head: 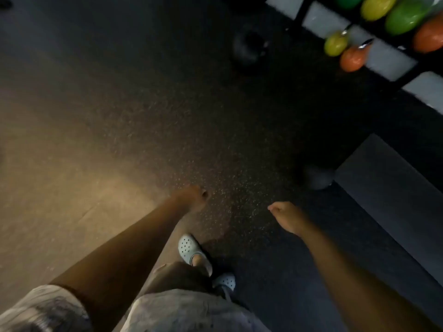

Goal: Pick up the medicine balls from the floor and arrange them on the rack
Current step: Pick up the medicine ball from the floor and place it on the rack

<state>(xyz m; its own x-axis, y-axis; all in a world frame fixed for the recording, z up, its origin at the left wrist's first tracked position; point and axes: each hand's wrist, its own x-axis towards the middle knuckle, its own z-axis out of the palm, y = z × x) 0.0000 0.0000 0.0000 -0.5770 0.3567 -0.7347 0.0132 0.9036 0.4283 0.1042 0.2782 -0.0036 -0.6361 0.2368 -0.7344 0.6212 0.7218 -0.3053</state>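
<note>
The floor (167, 116) is dark speckled rubber, lit warm at the near left and dim toward the far side. A flat dark mat (393, 202) lies at the near right, its corner just beside a grey ball (317, 177) resting on the floor. A second, black ball (248, 47) sits on the floor farther off, near the foot of the rack (299, 13) (both are blurred and hard to resolve). No object lies between the person and either ball.

The rack stands at the far right with dark bars against a white wall. It carries coloured medicine balls: a small yellow-green ball (335, 44) touching a small orange ball (352, 58), and above them a yellow ball (376, 7), a green ball (405, 16) and a larger orange ball (429, 37).

The left hand (191, 197) and right hand (287, 218) hang forward, both loosely curled and empty. Pale perforated clogs (189, 248) show below.
</note>
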